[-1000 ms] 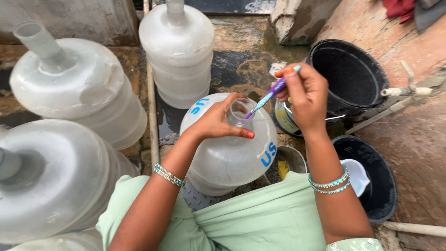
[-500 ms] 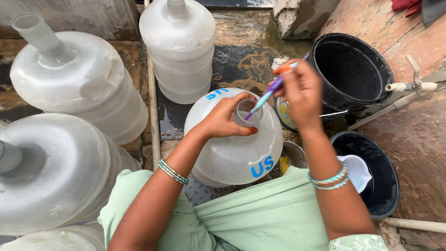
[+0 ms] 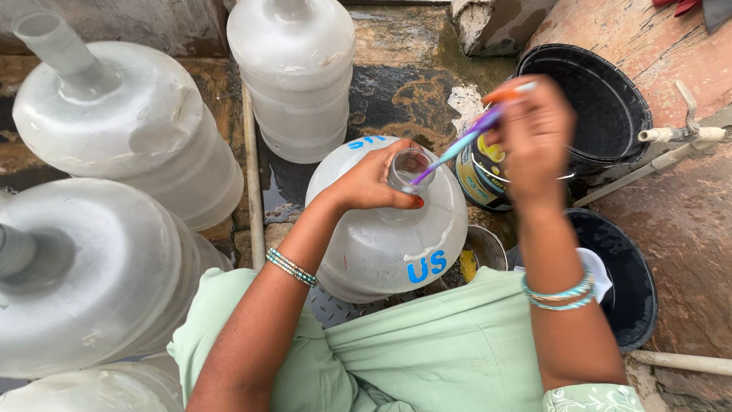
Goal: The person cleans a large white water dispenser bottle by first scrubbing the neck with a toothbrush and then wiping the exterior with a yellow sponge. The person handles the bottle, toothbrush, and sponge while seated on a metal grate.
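Observation:
A large clear water jug (image 3: 389, 240) with blue lettering stands upright between my knees. My left hand (image 3: 374, 181) grips its narrow neck at the top. My right hand (image 3: 534, 133), blurred with motion, holds a toothbrush (image 3: 457, 149) with a purple and blue handle. The brush slants down to the left with its head inside the jug's mouth. Beaded bracelets circle both wrists.
Several more big clear jugs stand around: one at the back (image 3: 293, 72), two at the left (image 3: 122, 126) (image 3: 84, 275). A black bucket (image 3: 602, 107), a small tin (image 3: 480, 172) and a black basin (image 3: 637, 294) sit at the right. A tap pipe (image 3: 679, 137) juts in.
My right hand has lifted and shifted slightly right, working the toothbrush at the jug's mouth. The left hand keeps its grip on the neck. The view has moved closer.

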